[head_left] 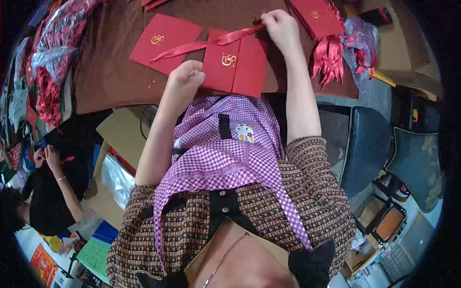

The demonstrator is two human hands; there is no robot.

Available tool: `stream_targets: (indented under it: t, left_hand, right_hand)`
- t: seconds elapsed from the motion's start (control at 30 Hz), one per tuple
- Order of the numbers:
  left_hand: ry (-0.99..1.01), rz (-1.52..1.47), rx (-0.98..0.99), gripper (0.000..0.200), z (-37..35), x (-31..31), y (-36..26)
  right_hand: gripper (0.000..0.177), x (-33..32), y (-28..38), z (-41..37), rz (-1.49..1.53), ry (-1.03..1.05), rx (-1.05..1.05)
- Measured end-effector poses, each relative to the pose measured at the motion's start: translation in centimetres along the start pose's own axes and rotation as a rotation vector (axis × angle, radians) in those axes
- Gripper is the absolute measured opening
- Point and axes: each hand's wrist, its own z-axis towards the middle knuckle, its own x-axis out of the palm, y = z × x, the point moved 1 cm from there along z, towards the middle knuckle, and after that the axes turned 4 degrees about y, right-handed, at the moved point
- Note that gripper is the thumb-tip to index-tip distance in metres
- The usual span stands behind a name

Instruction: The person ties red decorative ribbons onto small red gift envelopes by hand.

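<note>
On the brown cloth lies a red card (219,70) with a gold emblem, its right panel next to a vertical fold or edge. A red ribbon (235,36) runs across its top, and its free end reaches left over a second red card (165,41). My right hand (281,30) is closed in a pinch at the ribbon's right end, beyond the card's top right corner. My left hand (186,78) is curled closed at the first card's left edge. What its fingers hold, if anything, is hidden.
Stacked red cards (317,17) with hanging ribbons (328,57) are at the table's right. Plastic-wrapped red bundles (55,57) lie at the left. The brown tablecloth (110,77) ends before my apron (225,158). A co-worker's hands (46,156) are at lower left; a dark chair (367,149) stands right.
</note>
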Motion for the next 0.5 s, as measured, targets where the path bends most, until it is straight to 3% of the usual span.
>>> stream_targets:
  t: [0.07,0.1,0.13,0.2,0.27,0.33,0.4,0.47,0.5]
  left_hand:
    - [0.067,-0.072,0.042,0.023,0.0,0.0,0.3]
    - [0.057,-0.164,0.017,0.026,-0.1,0.4,0.0]
    - [0.054,-0.165,0.013,0.026,-0.1,0.5,-0.2]
    - [0.079,-0.089,-0.032,0.03,0.0,0.8,-0.4]
    - [0.057,-0.073,-0.035,0.03,0.3,1.1,-0.3]
    - [0.032,-0.055,-0.041,0.031,0.2,1.5,-0.4]
    - [-0.01,-0.096,0.019,0.025,0.2,1.7,-1.1]
    - [-0.014,-0.103,0.029,0.024,0.2,1.9,-1.3]
    - [-0.017,-0.107,0.04,0.023,0.1,1.9,-1.4]
  right_hand:
    - [0.021,-1.3,0.3,-0.6,0.584,-0.003,0.01]
    - [0.014,-1.6,0.6,-0.5,1.036,-0.015,0.132]
    - [0.025,-1.8,-0.6,-0.5,1.323,0.111,0.098]
    - [0.027,-1.9,-0.6,-1.5,1.438,0.245,-0.133]
    - [0.014,-2.6,3.5,-3.7,1.509,0.222,-0.11]
    - [0.012,-2.2,5.1,-5.6,1.313,0.255,-0.132]
    - [0.012,-1.7,6.3,-7.8,0.917,0.355,-0.08]
    - [0.011,-1.0,7.7,-9.7,0.856,0.427,-0.076]
    - [0.012,-0.7,7.7,-9.9,0.65,0.451,-0.176]
